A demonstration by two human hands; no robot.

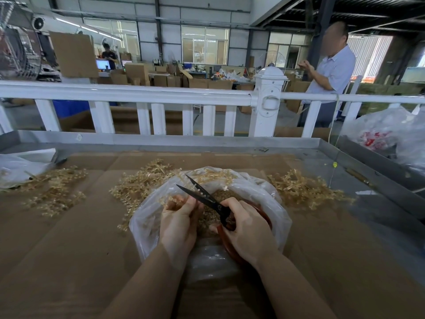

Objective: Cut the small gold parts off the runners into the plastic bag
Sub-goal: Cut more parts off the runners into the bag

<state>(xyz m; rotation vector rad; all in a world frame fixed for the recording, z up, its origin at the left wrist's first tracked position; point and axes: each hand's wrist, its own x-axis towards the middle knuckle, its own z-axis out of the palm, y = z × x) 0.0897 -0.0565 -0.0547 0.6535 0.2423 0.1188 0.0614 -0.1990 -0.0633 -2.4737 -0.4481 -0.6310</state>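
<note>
A clear plastic bag (pixel 149 217) lies open in the middle of the cardboard-covered table, with loose gold parts (pixel 220 196) heaped inside. Over its mouth my left hand (pixel 178 223) pinches a gold runner (pixel 174 200). My right hand (pixel 246 229) grips black scissors (pixel 202 195) by their red handles; the blades are spread apart and point up and left, above the bag. Piles of uncut gold runners lie to the left (pixel 54 189), behind the bag (pixel 142 180) and to the right (pixel 303 189).
A metal rim (pixel 174 140) edges the table, with a white railing (pixel 138 94) behind it. Filled plastic bags sit at the far right (pixel 388 132) and far left (pixel 20 164). A person (pixel 331 72) stands beyond the railing among cardboard boxes.
</note>
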